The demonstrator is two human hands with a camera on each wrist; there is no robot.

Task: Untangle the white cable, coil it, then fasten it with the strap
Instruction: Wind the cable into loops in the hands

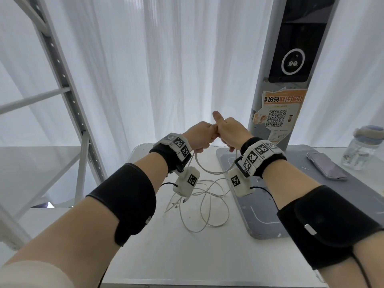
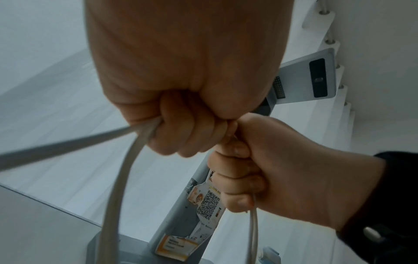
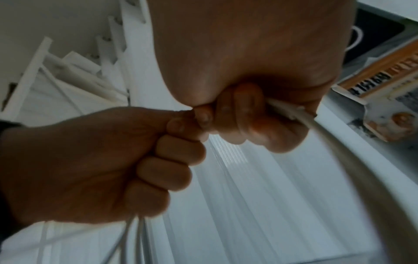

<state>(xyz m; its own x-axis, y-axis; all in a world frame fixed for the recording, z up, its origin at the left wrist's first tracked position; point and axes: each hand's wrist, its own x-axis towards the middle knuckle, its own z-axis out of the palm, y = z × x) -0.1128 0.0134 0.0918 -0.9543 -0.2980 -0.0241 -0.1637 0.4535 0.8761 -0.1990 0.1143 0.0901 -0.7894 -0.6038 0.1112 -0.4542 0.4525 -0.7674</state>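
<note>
Both hands are raised above the white table point(image 1: 158, 256), knuckles touching. My left hand point(image 1: 200, 135) is a fist gripping the white cable point(image 1: 207, 172); the left wrist view shows two strands point(image 2: 117, 178) leaving that fist point(image 2: 181, 128). My right hand point(image 1: 227, 130) grips the cable too, thumb sticking up; in the right wrist view a strand point(image 3: 334, 142) runs out of its curled fingers point(image 3: 239, 114). A short loop hangs between the hands. Below it, the remaining cable lies in loose tangled loops point(image 1: 204, 206) on the table. A thin white strap point(image 1: 171, 203) lies beside the loops.
A grey kiosk post point(image 1: 291, 80) with a QR sticker rises from a grey base plate point(image 1: 255, 221) at the right. A phone point(image 1: 326, 166) and a clear bottle point(image 1: 360, 150) lie further right. A metal shelf frame point(image 1: 62, 80) stands left. White curtains hang behind.
</note>
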